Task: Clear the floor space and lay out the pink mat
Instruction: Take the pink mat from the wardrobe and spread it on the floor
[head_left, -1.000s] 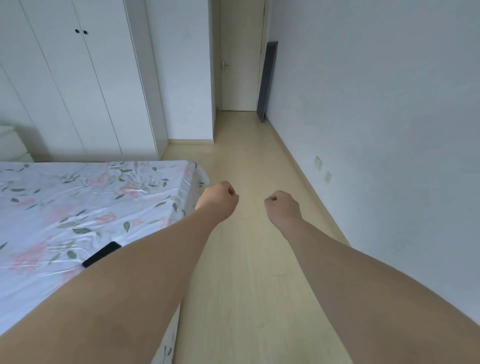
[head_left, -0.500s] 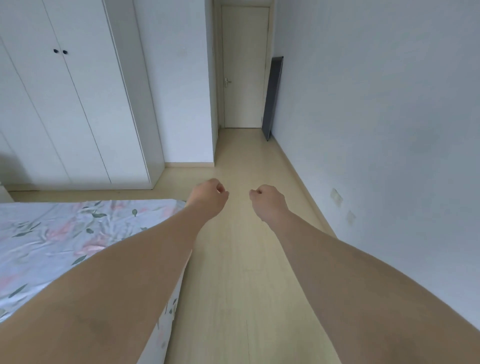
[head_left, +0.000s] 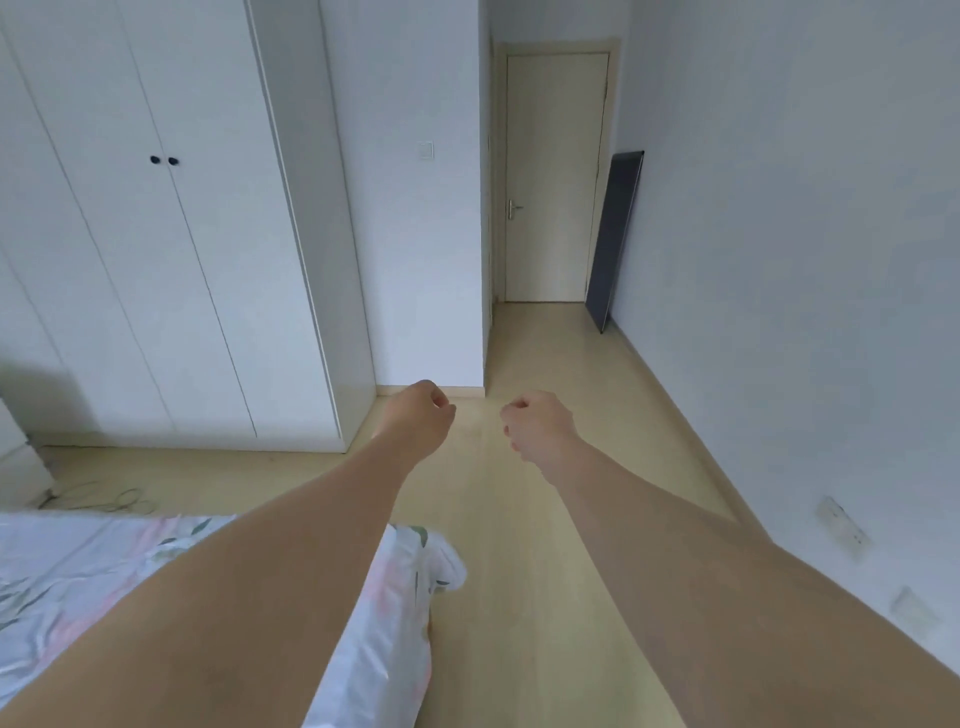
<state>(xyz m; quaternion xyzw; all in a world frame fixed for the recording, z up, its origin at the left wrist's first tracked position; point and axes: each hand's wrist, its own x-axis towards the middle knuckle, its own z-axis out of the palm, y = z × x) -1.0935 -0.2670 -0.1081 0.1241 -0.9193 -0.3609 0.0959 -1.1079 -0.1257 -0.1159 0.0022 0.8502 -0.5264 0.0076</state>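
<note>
Both my arms stretch forward over the pale wooden floor (head_left: 524, 597). My left hand (head_left: 423, 415) and my right hand (head_left: 537, 423) are curled into fists and hold nothing. They hover side by side, a short gap between them. No pink mat shows in the head view. A dark flat panel (head_left: 613, 239) leans upright against the right wall beside the far door (head_left: 553, 176).
A bed with a floral sheet (head_left: 67, 577) fills the lower left, its corner (head_left: 436, 561) jutting toward the floor strip. White wardrobes (head_left: 166, 249) line the left wall. A cable (head_left: 104, 501) lies on the floor by the bed. Wall sockets (head_left: 841, 525) sit low on the right.
The view has lifted and moved forward: the bed has dropped lower in the frame and the door looks nearer. Both fists stay raised, curled and empty.
</note>
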